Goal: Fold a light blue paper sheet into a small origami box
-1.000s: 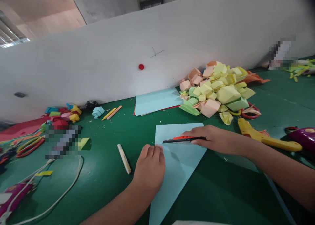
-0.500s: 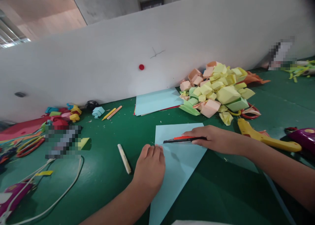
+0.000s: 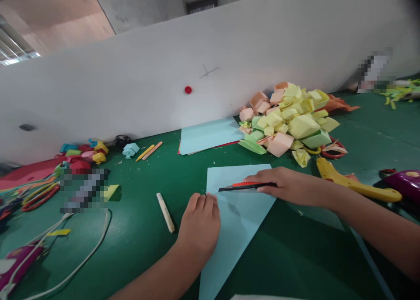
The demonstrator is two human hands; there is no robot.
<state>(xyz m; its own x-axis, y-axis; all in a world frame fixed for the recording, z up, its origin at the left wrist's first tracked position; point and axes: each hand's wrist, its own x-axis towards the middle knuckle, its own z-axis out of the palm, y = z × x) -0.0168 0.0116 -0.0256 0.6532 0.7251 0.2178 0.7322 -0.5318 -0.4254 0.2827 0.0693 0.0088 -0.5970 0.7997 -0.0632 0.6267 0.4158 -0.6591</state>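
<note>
A sheet of light-blue paper [image 3: 243,217] lies on the green table in front of me. At its left edge is my left hand [image 3: 201,221], its fingers together and bent, holding the sheet down; the fingertips are partly hidden. My right hand [image 3: 278,181] grips a utility knife [image 3: 241,186] with a black body and an orange part. The knife lies low and nearly level across the upper part of the sheet, its tip pointing left towards my left fingers. Whether the blade touches the paper I cannot tell.
A white marker-like stick [image 3: 165,212] lies left of my left hand. Behind the sheet are more blue paper [image 3: 210,133] and a heap of folded paper pieces [image 3: 288,116]. A yellow glue gun [image 3: 354,184] lies beside my right forearm. A white cable [image 3: 95,243] loops at left.
The knife has shifted very slightly to the right. Both hands and the paper are otherwise in the same place.
</note>
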